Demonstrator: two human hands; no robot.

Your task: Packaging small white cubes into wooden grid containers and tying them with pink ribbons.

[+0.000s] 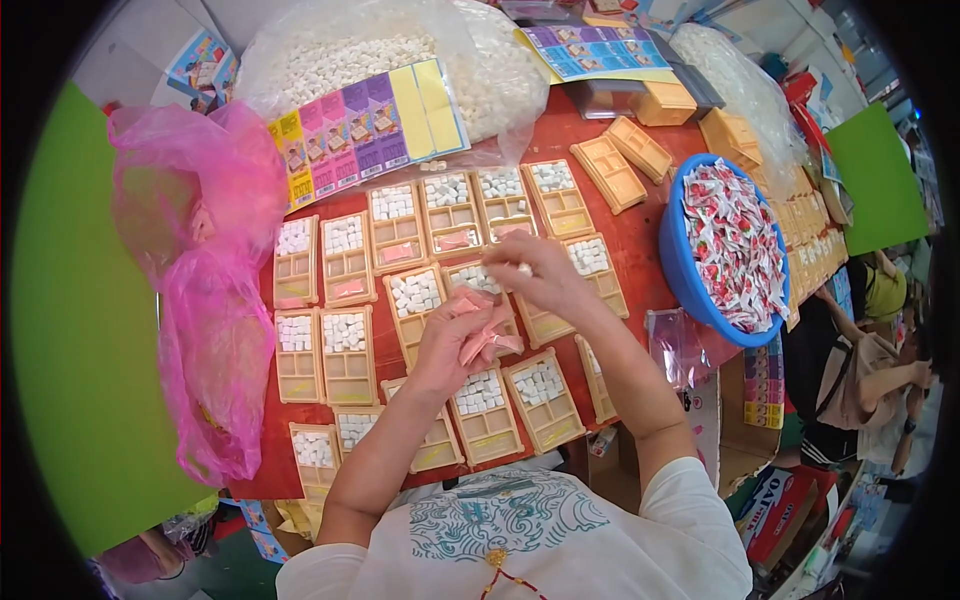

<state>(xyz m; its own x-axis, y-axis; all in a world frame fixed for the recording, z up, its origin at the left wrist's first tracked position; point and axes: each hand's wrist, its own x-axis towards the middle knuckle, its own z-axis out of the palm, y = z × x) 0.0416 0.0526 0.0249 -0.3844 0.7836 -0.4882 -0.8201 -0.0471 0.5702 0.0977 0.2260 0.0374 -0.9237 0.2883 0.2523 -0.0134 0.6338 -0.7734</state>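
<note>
My left hand (450, 340) is closed around several flat pink sachets (485, 333) over the middle of the red table. Just to its right, my right hand (540, 272) is bent with its fingers curled down; a small white spot shows by the fingertips, too small to name. Below both hands is a partly hidden beige tray (462, 272) with small white pieces. Around it stand rows of similar compartment trays (415, 292), each with white pieces in its far section. Some in the back row, such as one beige tray (452, 215), also hold a pink sachet.
A blue basin (668, 240) full of red-and-white packets stands at the right. Unfilled beige trays (608, 170) lie behind it. Clear bags of white pieces (340, 60) and printed card sheets (350, 130) line the back. Pink plastic bags (210, 300) lie left. Other people work at far right.
</note>
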